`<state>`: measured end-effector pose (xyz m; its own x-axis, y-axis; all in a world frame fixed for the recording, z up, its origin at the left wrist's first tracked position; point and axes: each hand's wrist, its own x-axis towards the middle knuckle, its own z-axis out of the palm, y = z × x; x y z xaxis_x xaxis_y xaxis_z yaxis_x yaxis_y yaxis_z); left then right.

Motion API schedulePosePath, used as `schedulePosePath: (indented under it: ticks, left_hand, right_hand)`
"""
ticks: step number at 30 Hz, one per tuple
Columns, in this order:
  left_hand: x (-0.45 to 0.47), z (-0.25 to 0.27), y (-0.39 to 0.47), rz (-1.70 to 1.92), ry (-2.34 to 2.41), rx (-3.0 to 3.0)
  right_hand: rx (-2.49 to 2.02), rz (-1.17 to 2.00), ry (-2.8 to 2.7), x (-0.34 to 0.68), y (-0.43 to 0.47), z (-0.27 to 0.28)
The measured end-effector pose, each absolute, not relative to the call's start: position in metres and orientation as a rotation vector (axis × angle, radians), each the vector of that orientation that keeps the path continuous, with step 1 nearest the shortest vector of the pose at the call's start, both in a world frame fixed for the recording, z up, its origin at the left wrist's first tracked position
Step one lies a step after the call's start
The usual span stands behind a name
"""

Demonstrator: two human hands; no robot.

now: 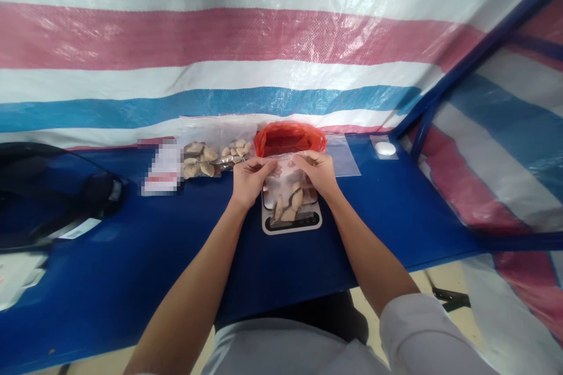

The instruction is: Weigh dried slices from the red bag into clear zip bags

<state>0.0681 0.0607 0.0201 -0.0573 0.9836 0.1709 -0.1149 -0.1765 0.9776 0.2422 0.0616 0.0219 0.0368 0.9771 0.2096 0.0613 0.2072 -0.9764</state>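
My left hand [252, 180] and my right hand [320, 173] pinch the top edge of a clear plastic bag [285, 186], one at each side. Inside the bag lie several beige pieces with dark edges, which look like dried mushroom. The bag hangs over a white kitchen scale [266, 226] with a dark display strip; whether it rests on the scale I cannot tell. Just behind my fingers stands a red plastic bag [290, 135], its mouth spread wide.
Two filled clear bags, a larger one [200, 158] and a smaller one [236, 149], lie left of the red bag. A flat clear bag [347, 158] and a white round object [386, 149] are on the right. A black item [83, 205] occupies the blue table's [176, 258] left.
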Motion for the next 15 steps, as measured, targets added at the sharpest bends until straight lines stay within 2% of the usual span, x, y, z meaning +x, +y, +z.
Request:
schedulePosePath:
  ticks: [15]
  left_hand:
    - [0.0687, 0.0228, 0.0597, 1.48, 1.087, 1.269]
  right_hand:
    - [-1.122, 1.014, -1.311, 0.2406, 0.0611, 0.0233]
